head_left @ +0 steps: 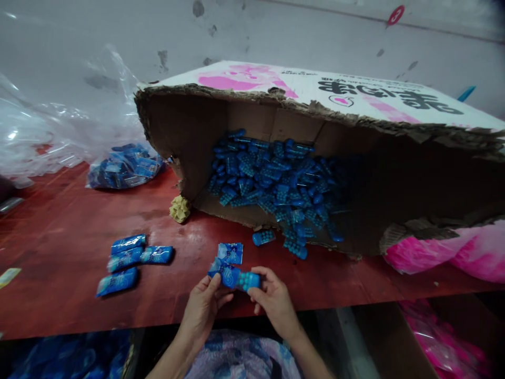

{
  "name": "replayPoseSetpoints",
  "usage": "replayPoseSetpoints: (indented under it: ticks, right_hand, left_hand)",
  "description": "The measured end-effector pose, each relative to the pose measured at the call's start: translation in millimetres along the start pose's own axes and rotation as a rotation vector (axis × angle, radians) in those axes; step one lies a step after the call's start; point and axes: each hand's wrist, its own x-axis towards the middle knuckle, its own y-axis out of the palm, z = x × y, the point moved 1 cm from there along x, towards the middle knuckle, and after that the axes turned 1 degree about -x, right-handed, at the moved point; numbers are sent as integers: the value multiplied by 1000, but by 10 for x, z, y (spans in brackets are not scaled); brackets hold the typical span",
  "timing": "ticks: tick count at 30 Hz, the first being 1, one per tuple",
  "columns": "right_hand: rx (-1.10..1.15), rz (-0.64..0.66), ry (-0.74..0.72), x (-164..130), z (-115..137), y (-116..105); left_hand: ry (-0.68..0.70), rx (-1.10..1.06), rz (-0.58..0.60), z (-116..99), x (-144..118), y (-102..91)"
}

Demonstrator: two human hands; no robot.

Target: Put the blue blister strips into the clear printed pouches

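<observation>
My left hand [205,297] pinches a blue printed wrapper sleeve [229,275] by its left end, over the table's front part. Between the fingers of my right hand [272,297] is a small clear bottle of blue beads with a blue cap [249,281]. The bottle's clear end meets the sleeve's right end and seems to sit partly inside it. Just behind lies a flat blue wrapper [231,253]. A loose bead bottle [263,237] rests on the table beyond it. Several wrapped bottles [126,259] lie to the left.
A torn cardboard box [252,210] on its side holds a heap of bead bottles [268,173], some spilling onto the red table [165,295]. A clear bag of blue wrappers [124,166], a crumpled yellow lump [180,209] and pink plastic [445,250] are also around.
</observation>
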Motion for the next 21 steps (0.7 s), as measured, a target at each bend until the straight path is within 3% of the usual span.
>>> replayPoseSetpoints:
  ticks: [3,5,7,15,21]
  right_hand:
    - [-250,-97,-325,-89,-51,127]
    - [-329,-56,-503,-136,-39,189]
    - [-335,23,-552,-151,-7,206]
    - [-111,112,-276,-39,32,77]
    - [180,432,-169,31,68,97]
  left_hand:
    - [-33,-56,12,22,-18,42]
    - [-48,-83,28,8,-28,46]
    - [-89,-87,69,-38,-39,28]
    - [-273,-74,525,-203,-78,-38]
    - [-323,-89,714,-158,-31,-12]
